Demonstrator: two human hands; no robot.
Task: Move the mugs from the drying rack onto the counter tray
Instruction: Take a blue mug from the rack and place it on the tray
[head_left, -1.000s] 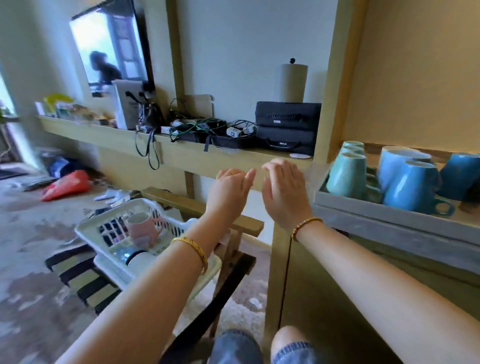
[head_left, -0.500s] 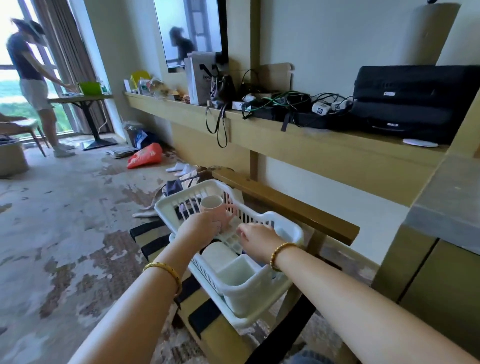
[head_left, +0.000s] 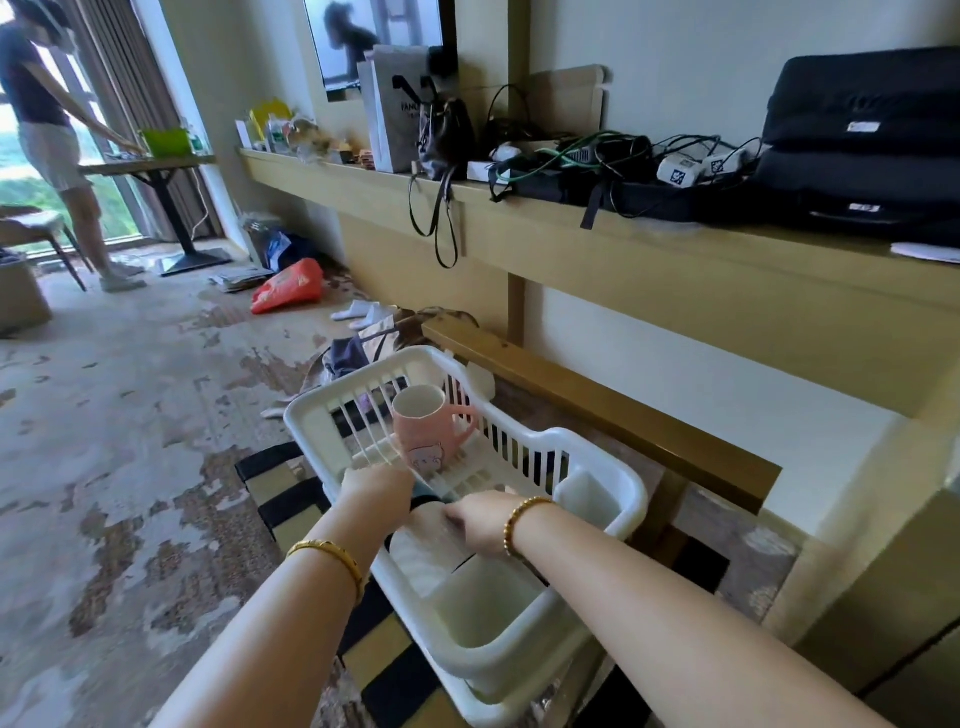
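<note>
Both hands are reaching into the white drying rack (head_left: 597, 457) for another mug.
The left hand (head_left: 376, 491) and right hand (head_left: 480, 519) are closing round something half-hidden (grip unclear); the pink mug (head_left: 423, 431) is standing upright just beyond, needing a lift next.

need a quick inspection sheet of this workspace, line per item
surface: white plastic drying rack on a wooden stand; the counter tray is out of view
job's things: pink ceramic mug upright in the rack; a dark-rimmed item under the hands, unclear
clutter: grey paper bag, black cases on the wooden shelf
grippers: left hand and right hand reach into the rack; grip hidden
cables: green and black cables tangled on the shelf
surroundings: orange plastic bag on worn floor; a person by the window
</note>
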